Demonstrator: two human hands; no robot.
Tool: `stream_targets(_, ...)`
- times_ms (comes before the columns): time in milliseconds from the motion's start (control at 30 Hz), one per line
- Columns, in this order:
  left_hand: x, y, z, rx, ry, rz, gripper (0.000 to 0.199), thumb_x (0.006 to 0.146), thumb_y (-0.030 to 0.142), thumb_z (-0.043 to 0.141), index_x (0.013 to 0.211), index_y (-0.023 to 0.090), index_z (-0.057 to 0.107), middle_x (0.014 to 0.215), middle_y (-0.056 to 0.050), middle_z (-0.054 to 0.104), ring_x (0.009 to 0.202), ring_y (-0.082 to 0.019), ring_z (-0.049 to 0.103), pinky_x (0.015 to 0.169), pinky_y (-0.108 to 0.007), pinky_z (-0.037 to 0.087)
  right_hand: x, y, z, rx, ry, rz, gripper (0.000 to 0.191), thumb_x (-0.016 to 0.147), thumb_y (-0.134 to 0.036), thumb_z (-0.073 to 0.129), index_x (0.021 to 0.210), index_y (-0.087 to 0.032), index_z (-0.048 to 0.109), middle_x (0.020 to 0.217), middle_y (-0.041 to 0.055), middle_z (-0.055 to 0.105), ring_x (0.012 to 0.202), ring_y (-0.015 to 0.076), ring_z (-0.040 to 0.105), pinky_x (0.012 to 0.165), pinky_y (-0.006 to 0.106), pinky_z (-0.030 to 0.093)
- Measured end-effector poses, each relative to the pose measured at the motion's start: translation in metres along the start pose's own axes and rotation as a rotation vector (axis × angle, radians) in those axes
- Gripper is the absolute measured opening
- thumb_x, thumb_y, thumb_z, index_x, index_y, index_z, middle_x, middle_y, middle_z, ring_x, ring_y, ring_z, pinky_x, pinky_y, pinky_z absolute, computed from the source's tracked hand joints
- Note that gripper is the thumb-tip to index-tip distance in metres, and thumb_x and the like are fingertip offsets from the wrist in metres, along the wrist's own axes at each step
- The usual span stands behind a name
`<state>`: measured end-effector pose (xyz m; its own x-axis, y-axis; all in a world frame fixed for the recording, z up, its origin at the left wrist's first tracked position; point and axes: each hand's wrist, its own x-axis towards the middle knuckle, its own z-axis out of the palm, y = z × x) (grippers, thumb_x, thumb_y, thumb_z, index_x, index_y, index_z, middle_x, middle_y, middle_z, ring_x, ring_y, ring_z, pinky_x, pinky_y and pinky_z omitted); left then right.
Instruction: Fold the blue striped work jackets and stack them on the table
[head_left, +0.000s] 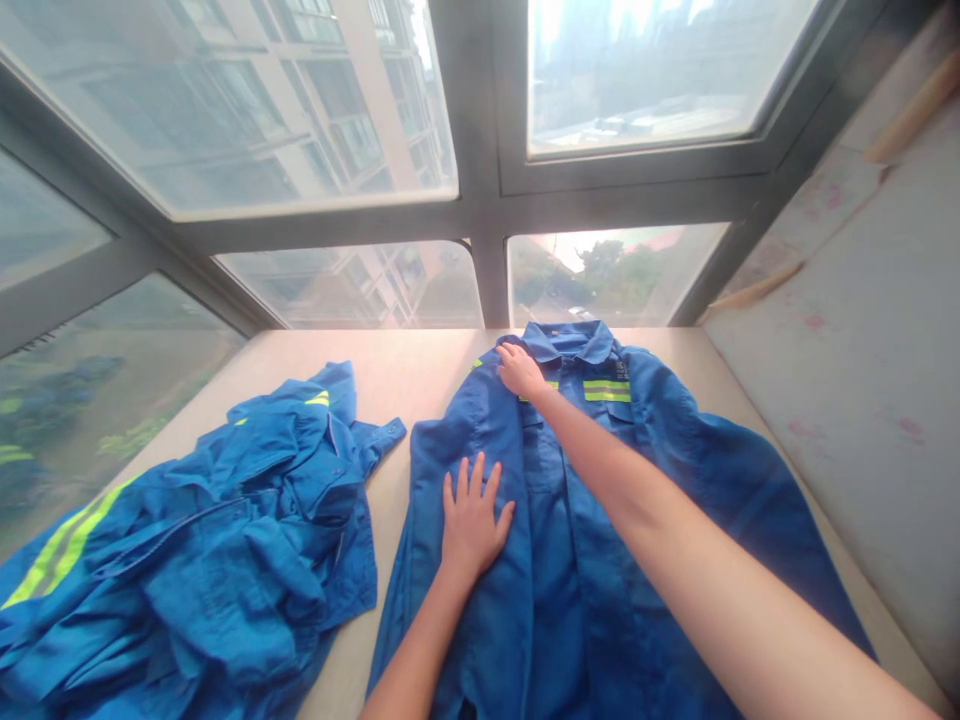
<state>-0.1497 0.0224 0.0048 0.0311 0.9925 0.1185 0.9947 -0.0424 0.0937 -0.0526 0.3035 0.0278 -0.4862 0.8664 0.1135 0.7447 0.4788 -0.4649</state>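
The blue jacket (551, 535) is lying spread on the right of the pale window ledge (420, 365), its collar (600, 345) sitting near the far window frame (491, 270). The left hand (474, 530) is resting flat on the sleeve (480, 430), its grip released; the right hand (519, 368) is touching the far left shoulder (486, 388), and whether that grip is grasping cloth I cannot tell. If both hands are pulling unevenly, the sleeve may be creasing and the collar twisting. The right forearm (637, 500) is crossing the front, so sagging could be rumpling it. A wide leftward sweep could be catching the crumpled garment (225, 570).
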Motion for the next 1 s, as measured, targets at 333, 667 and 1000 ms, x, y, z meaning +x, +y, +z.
stream_targets(333, 0.003, 0.001, -0.002, -0.002, 0.014, -0.009, 0.058, 0.095, 0.047, 0.045, 0.151, 0.028, 0.043, 0.162, -0.008, 0.031, 0.149, -0.036, 0.024, 0.119, -0.060, 0.018, -0.215, 0.074, -0.067, -0.041, 0.357, 0.060, 0.045, 0.097, -0.028, 0.038, 0.137, -0.017, 0.055, 0.145, 0.0126, 0.052, 0.138, 0.0247, 0.042, 0.117, 0.045, 0.035)
stream_targets(667, 0.010, 0.001, -0.002, 0.063, -0.007, -0.012, 0.057, 0.097, 0.046, 0.041, 0.149, 0.023, 0.045, 0.161, -0.011, 0.033, 0.147, -0.036, 0.028, 0.118, -0.060, 0.020, -0.387, 0.192, -0.111, -0.456, 0.240, 0.421, 0.059, 0.098, -0.046, 0.038, 0.144, -0.011, 0.048, 0.152, 0.0195, 0.043, 0.140, 0.0355, 0.038, 0.111, 0.054, 0.036)
stream_targets(1000, 0.092, 0.089, -0.031, -0.598, -0.025, -0.093, 0.042, 0.087, 0.024, 0.053, 0.126, 0.012, 0.062, 0.139, -0.018, 0.058, 0.134, -0.031, 0.048, 0.114, -0.046, 0.033, -0.380, 0.212, -0.116, -0.212, 0.424, 0.457, 0.045, 0.100, -0.034, 0.033, 0.123, -0.012, 0.065, 0.135, 0.0174, 0.059, 0.128, 0.0270, 0.053, 0.110, 0.044, 0.042)
